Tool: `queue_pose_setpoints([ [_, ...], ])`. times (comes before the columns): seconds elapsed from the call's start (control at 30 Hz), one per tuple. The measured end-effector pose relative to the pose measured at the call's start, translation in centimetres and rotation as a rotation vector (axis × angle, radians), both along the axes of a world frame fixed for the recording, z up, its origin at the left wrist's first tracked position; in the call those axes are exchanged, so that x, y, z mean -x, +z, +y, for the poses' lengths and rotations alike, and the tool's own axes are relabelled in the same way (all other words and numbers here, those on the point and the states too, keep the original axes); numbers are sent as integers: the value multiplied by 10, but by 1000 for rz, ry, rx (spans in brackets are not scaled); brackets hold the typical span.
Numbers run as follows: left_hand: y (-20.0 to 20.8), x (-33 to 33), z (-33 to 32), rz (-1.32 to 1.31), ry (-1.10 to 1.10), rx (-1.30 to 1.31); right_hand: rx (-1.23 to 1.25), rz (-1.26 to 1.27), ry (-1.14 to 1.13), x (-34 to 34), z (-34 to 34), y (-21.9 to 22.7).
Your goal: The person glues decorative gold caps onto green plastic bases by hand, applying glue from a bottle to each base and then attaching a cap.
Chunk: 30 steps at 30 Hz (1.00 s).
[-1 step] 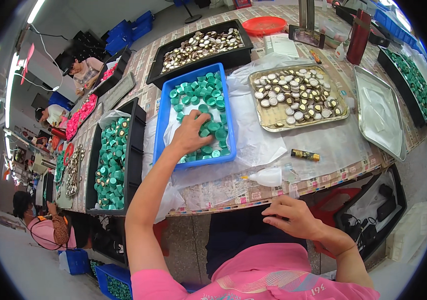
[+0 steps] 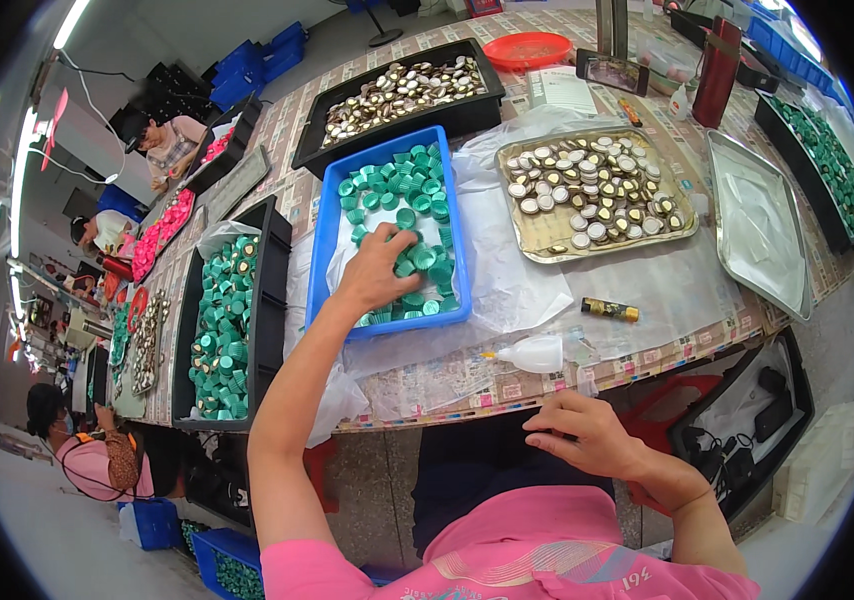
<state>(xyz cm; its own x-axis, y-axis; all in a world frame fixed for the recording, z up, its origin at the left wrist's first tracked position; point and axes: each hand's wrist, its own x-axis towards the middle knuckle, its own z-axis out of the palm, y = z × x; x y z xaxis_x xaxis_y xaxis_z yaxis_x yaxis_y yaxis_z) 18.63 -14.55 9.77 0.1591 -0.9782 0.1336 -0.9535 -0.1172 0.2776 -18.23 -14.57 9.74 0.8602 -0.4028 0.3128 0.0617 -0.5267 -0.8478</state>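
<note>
My left hand (image 2: 379,268) reaches into a blue plastic tray (image 2: 461,215) of small green fluted cups (image 2: 415,180). Its fingers are bent and apart, with the thumb and fingertips down among the cups. Whether a fingertip touches one is hard to see. My right hand (image 2: 587,435) hovers just off the table's front edge, thumb and fingers drawn together. Anything between them is too small or hidden to name. Right of the blue tray, a metal tray (image 2: 530,245) bears round, dark-rimmed pieces (image 2: 597,190) with white or cream faces.
A white squeeze bottle (image 2: 535,353) and a black-and-gold cylinder (image 2: 610,309) lie near the front edge. Black crates (image 2: 269,300) of filled green cups stand left and far right. A bare metal tray (image 2: 762,225) lies right. Other people work far left.
My left hand has shifted very slightly among the green cups, and a few cups beside its fingers have moved a little. My right hand stays where it was.
</note>
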Motion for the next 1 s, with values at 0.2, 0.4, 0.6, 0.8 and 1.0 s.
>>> queue_pose_setpoints([
  [0.2,0,-7,25,138,81,159,9,-19,8,7,-7,-3],
  [0.4,14,-24,38,1192,441,247,15,-23,17,-3,3,-3],
  [0.6,10,-40,48,1991,517,395,-6,6,15,-21,16,2],
  [0.8,14,-39,52,2081,521,493,-13,28,12,-31,26,14],
  [1.0,26,-36,53,2187,378,592,-10,25,22,-35,24,22],
])
